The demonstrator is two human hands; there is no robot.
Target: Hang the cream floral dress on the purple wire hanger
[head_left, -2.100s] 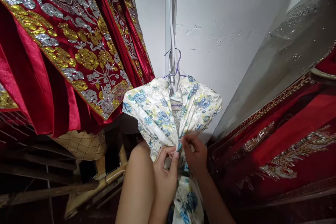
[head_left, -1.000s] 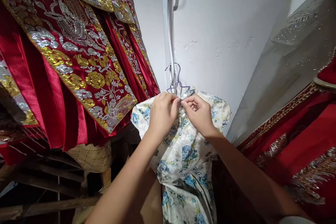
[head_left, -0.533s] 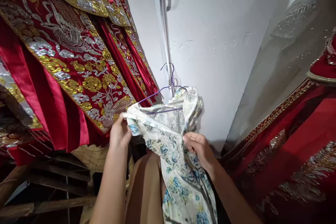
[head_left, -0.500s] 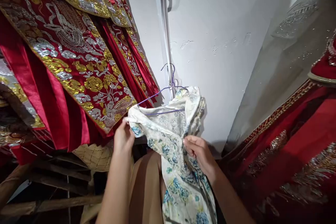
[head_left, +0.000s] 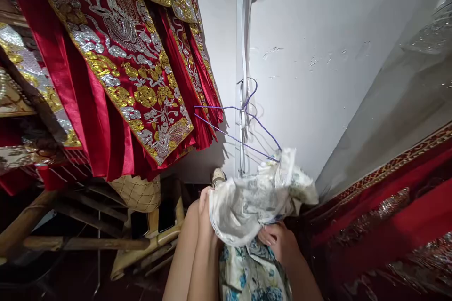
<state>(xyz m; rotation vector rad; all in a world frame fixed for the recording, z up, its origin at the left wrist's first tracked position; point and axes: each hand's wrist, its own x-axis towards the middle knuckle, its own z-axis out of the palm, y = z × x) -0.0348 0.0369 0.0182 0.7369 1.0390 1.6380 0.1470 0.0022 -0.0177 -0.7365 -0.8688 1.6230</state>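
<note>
A purple wire hanger (head_left: 229, 135) hangs tilted from a white strip on the wall, its left arm bare. A white garment with blue and green flowers (head_left: 247, 263) still touches the hanger's lower right end and sags below it. At the garment's left edge, my left hand (head_left: 205, 202) grips the bunched fabric, its fingers partly hidden behind the cloth. My right hand (head_left: 277, 240) is closed on the garment's middle, below the neckline folds.
Red embroidered cloth (head_left: 141, 89) with gold and silver sequins hangs at the left. Below it are a bamboo frame (head_left: 88, 243) and a woven item (head_left: 139, 193). Red beaded cloth (head_left: 381, 211) stands at the right, beside plastic sheeting. Bare knees show below.
The garment's left shoulder has come off the hanger, and its top has dropped and folded over. Both hands have moved lower, and the hanger has tilted. The view has shifted left.
</note>
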